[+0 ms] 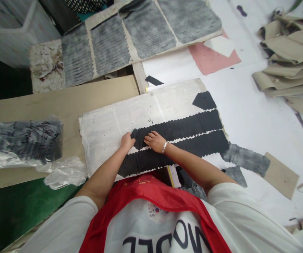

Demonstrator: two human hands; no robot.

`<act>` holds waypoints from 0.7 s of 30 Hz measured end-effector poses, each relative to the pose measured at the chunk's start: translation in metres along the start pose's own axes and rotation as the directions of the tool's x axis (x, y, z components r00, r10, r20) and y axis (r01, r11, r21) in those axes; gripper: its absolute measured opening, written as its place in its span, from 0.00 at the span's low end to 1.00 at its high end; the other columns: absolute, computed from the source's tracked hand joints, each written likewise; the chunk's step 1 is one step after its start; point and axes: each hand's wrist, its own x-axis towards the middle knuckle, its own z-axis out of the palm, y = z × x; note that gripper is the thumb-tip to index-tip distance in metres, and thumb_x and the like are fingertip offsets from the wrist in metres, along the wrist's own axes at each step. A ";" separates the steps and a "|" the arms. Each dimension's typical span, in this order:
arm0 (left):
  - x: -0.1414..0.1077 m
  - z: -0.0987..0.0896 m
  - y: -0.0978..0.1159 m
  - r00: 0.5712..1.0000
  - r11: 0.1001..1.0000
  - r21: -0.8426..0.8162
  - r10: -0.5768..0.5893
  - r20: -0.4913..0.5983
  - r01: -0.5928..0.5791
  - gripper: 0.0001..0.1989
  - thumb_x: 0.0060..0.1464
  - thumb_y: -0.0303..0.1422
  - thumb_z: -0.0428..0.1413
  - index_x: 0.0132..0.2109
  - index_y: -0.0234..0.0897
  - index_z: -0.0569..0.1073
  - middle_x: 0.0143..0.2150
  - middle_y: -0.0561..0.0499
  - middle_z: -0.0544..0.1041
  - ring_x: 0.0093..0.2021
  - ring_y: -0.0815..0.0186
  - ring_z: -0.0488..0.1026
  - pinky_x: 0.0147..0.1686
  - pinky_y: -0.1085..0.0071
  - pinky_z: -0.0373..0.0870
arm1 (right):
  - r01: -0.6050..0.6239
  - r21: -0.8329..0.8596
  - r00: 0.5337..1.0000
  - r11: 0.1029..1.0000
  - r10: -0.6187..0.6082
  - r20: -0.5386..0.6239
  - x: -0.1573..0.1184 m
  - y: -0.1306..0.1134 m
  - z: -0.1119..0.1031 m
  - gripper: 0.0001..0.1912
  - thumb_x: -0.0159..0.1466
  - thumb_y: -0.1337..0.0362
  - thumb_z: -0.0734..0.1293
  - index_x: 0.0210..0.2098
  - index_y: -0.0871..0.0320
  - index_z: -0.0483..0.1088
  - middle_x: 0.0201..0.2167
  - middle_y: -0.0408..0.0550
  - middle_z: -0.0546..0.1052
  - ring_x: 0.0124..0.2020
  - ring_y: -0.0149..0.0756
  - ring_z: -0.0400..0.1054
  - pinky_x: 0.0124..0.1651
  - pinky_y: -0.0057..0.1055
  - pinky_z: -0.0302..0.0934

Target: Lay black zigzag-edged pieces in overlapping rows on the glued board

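While a white work surface spreads beyond it, a pale board bears two long rows of black scalloped-edged strips. The right hand, fingers extended, rests on the upper row; the left hand touches its left end, its grip unclear. A silvery bracelet circles the right wrist.

This is a workshop: a board carries rows of overlapping black pointed strips, grey-coated panels lie at the far side, folded beige material is heaped at right, and the wearer has a red apron.
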 end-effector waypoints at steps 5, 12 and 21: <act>-0.002 -0.004 0.001 1.000 0.999 0.047 0.013 0.014 -0.013 0.17 0.47 0.29 0.54 0.46 0.33 0.73 0.42 0.43 0.77 0.44 0.57 0.73 0.42 0.69 0.67 | 0.000 0.007 1.000 1.000 0.000 0.005 -0.003 0.002 0.003 0.18 0.65 0.68 0.55 0.52 0.61 0.68 0.51 0.55 0.70 0.49 0.45 0.58 0.56 0.46 0.45; -0.005 -0.011 0.006 0.999 0.990 0.133 0.032 0.043 -0.038 0.16 0.48 0.29 0.53 0.46 0.34 0.73 0.42 0.42 0.77 0.45 0.57 0.73 0.44 0.68 0.67 | 0.002 -0.001 1.000 1.000 -0.002 0.002 -0.003 0.003 0.006 0.19 0.66 0.66 0.56 0.52 0.61 0.68 0.51 0.54 0.70 0.50 0.46 0.57 0.57 0.46 0.45; -0.006 -0.011 0.007 0.998 0.985 0.163 0.040 0.057 -0.049 0.16 0.48 0.28 0.52 0.46 0.35 0.73 0.42 0.43 0.77 0.45 0.58 0.73 0.43 0.69 0.67 | 0.004 -0.003 1.000 1.000 -0.004 0.004 -0.001 0.002 0.003 0.19 0.66 0.67 0.55 0.54 0.60 0.66 0.49 0.55 0.71 0.49 0.44 0.58 0.57 0.45 0.45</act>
